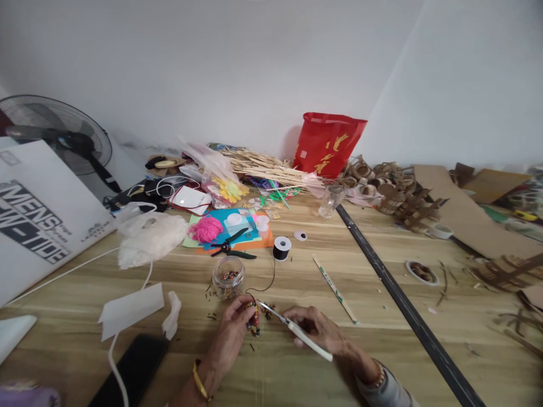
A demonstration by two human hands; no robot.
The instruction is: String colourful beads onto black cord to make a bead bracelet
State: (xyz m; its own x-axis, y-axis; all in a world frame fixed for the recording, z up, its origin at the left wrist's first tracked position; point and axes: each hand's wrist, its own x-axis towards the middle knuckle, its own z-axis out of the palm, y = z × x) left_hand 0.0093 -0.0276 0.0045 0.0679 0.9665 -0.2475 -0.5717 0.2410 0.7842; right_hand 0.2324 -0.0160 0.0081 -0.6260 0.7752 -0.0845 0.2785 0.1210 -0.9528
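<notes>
My left hand (231,329) is closed on a small string of coloured beads (255,319) with a black cord. In my right hand (316,328) are white-handled scissors (309,341), their blade tips close to the cord beside my left fingertips. The cord curves back to a spool of black cord (282,248). Just behind my left hand stands a clear jar of small beads (229,277). More beads (268,310) lie between my hands, partly behind the blades.
Black pliers (231,247) and pink yarn (206,229) lie on coloured paper. A phone (133,370) is at the lower left. A straw-like stick (335,289) lies right of the spool. A dark strip (403,302) crosses the table. Thin sticks (263,167) and a red bag (328,144) are behind.
</notes>
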